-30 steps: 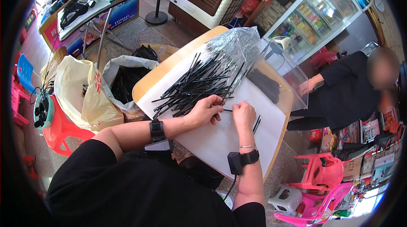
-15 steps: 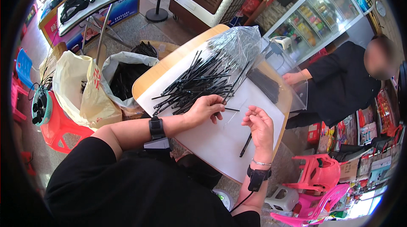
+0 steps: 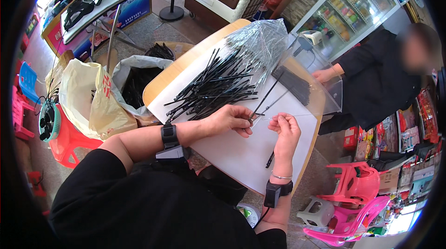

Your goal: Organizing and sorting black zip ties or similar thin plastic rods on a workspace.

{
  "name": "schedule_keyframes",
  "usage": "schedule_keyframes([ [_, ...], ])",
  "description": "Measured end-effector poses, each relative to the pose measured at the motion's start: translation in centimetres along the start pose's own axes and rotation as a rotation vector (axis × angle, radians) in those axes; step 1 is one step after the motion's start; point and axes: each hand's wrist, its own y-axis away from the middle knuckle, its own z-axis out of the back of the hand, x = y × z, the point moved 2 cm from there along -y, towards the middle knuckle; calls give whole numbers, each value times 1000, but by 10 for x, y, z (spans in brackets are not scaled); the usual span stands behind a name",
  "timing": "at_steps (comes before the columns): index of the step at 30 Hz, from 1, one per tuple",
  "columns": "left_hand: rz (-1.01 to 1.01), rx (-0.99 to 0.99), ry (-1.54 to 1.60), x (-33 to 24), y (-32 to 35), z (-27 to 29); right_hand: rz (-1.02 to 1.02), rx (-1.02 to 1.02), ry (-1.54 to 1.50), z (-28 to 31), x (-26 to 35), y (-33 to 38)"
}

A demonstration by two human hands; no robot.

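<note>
My left hand (image 3: 231, 119) pinches the near end of a long black straw (image 3: 268, 94) that slants up and away over the white tabletop (image 3: 241, 156). Just to its right, my right hand (image 3: 285, 131) holds a thin clear sleeve (image 3: 302, 115) by its end, fingertips close to the left hand's. A heap of black straws (image 3: 211, 88) lies beyond my left hand. One short black straw (image 3: 270, 160) lies alone on the table below my right hand. Each wrist carries a black band.
A bundle of clear sleeves (image 3: 260, 40) lies at the table's far end beside a dark stack (image 3: 291, 83). A person in black (image 3: 376, 81) stands at the far right. Bags of straws (image 3: 134, 84), a red stool (image 3: 69, 137) and pink chairs (image 3: 353, 193) surround the table.
My right hand swung out to the lower right with a black straw, left it on the table, and came back next to my left hand. The left hand now holds a long straw.
</note>
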Motion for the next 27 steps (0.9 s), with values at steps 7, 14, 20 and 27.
schedule_keyframes([
  [7, 0, 65, 55, 0, 0, -3, -124, 65, -283, -7, -15, -5],
  [14, 5, 51, 43, -5, 1, -6, -139, 156, -231, -13, -22, 4],
  [20, -3, 76, 6, -6, 1, -6, -149, 177, -247, -13, -23, 5],
  [27, -18, 80, -32, -6, 2, -8, -208, 182, -269, -15, -22, 6],
])
